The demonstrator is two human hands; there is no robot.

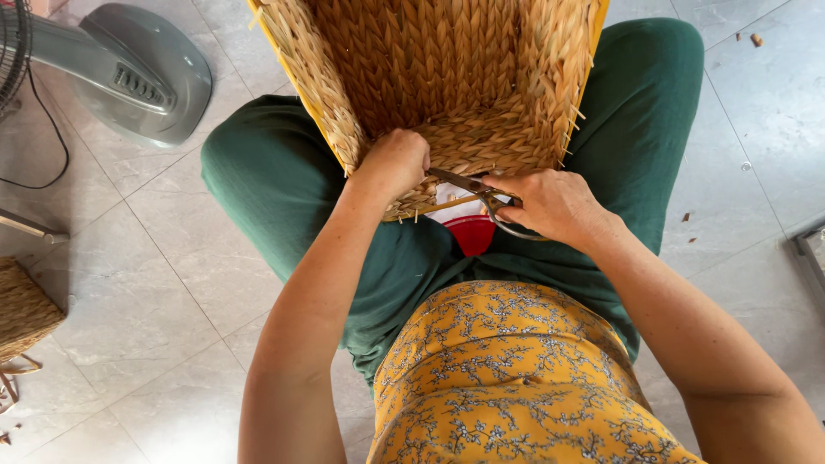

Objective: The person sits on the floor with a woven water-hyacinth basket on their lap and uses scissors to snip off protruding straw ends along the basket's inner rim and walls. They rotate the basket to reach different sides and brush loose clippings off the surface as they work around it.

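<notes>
Around the big woven basket (447,77) on my lap I count one pair of scissors (478,191), my two hands, one fan base (137,73), one smaller basket (21,311) far left.

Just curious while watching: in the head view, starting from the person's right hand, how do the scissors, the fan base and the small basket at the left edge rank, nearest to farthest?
1. Scissors, held in the right hand.
2. Fan base, upper left on the floor.
3. Small basket, far left edge.
</notes>
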